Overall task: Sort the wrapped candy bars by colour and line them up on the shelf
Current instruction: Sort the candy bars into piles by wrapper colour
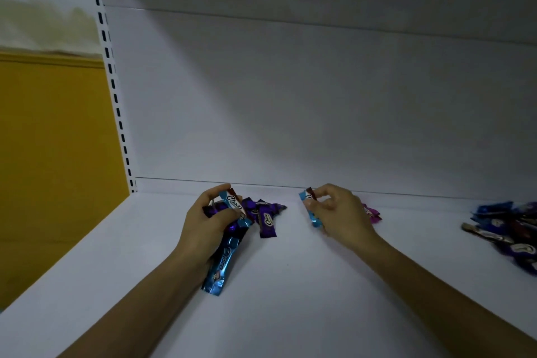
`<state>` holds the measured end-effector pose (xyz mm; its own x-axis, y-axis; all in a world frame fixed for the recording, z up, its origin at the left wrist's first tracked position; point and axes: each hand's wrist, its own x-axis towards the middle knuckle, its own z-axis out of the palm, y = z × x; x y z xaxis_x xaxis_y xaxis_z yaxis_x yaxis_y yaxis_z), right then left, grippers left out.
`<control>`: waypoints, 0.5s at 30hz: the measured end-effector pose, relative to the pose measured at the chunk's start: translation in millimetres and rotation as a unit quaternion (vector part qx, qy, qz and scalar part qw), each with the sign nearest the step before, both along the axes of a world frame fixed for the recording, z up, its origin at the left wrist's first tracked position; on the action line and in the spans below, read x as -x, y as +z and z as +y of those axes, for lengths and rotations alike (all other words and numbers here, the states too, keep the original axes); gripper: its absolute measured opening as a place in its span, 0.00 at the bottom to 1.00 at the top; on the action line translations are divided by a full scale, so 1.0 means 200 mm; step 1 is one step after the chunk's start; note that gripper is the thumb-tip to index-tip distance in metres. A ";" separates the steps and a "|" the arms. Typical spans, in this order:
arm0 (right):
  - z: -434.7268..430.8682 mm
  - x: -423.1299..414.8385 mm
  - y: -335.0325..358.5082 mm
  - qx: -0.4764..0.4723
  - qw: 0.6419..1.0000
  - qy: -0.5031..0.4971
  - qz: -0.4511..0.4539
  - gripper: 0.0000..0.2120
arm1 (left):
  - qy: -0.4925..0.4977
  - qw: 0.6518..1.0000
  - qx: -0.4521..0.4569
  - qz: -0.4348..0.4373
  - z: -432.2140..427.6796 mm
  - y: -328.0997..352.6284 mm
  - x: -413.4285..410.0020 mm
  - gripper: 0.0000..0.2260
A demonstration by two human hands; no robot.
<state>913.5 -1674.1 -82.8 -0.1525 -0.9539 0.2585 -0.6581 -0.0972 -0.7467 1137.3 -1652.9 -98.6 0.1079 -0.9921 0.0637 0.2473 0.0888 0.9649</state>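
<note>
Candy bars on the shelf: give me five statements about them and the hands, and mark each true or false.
1. The right hand holds a light-blue bar. True.
2. The left hand is empty. False: its grip is closed on several bars, light blue among them.
3. A pink bar lies just behind the right hand. True.
4. The purple bars stand in a neat row. False: they lie in a loose heap beside the left hand.
5. The unsorted pile sits at the left edge of the shelf. False: it is at the far right.
</note>
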 end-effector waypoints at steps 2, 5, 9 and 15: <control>0.01 0.06 -0.06 0.021 0.995 -0.030 0.088 0.06 | 0.001 1.000 0.006 -0.008 0.01 0.00 0.01 0.18; 0.00 0.10 -0.13 0.034 0.985 -0.031 0.168 0.09 | 0.003 1.000 0.012 -0.011 0.02 0.01 0.01 0.18; 0.05 0.05 -0.09 0.079 0.974 -0.033 0.210 0.13 | 0.005 1.000 0.014 -0.009 0.03 0.01 0.01 0.18; 0.32 -0.30 -0.03 0.398 0.824 0.260 0.307 0.08 | 0.011 1.000 0.008 0.017 0.04 0.01 0.01 0.19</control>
<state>974.0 -1609.7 -89.8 0.6160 -0.3397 0.7107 -0.6032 -0.7837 0.1483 1134.9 -1645.8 -96.1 0.1328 -0.9883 0.0745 0.2783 0.1094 0.9543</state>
